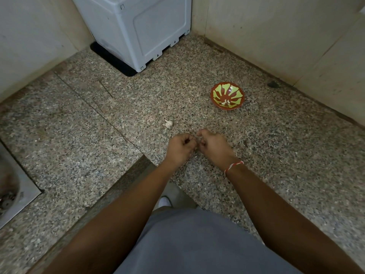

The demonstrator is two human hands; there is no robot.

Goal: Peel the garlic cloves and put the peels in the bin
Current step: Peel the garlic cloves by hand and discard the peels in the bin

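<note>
Both hands mid-frame, just below centre, fingertips nearly touching. Left hand (180,146) curled tight, right hand (212,145) the same; grip on each side is closed around something small between them. Likely a garlic clove, but it's hidden by my fingers, so can't confirm.

Remaining garlic bulb (168,123) sits on the surface just above-left of my hands, papery, off-white, lumpy. Peeled cloves (225,102) lie in the bowl (215,90), right of centre: red, glossy, green petal pattern, shallow round form. No bin visible in frame.

Risks from here:
- Peel is thin and light; fragments dropped on the speckled granite surface (118,155) will camouflage and get missed at cleanup.
- Clove is small and slick once bare; a pinch off-axis could squirt it out, over the surface edge at lower centre to the floor.
- Sink (18,184) at left edge is open, a rolling clove could end up there.
- Grey plastic appliance (138,26) at top, clear of my work.
</note>
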